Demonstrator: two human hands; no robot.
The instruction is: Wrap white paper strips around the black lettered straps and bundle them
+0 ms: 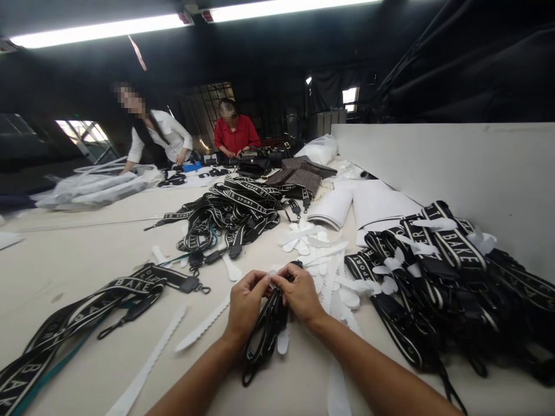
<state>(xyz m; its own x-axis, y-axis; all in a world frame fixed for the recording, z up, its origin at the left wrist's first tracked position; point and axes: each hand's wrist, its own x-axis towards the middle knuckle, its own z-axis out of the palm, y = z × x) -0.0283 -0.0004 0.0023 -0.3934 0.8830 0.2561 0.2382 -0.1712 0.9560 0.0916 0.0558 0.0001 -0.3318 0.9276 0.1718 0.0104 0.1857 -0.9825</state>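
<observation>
We have the folded black strap at the lower centre of the frame, its top end in both hands. Our left hand is narrowed to a pinch there, thumb against forefinger; our right hand curls closed around the same end. Loose white strips lie just right, on the pale surface; bundled straps fill the right.

White capitals on the dark strap at left read "BAKE"; the middle strap pile shows "SPORT" and "TED"; the strap bundles at right show "BAKE" and "SPORT".
</observation>
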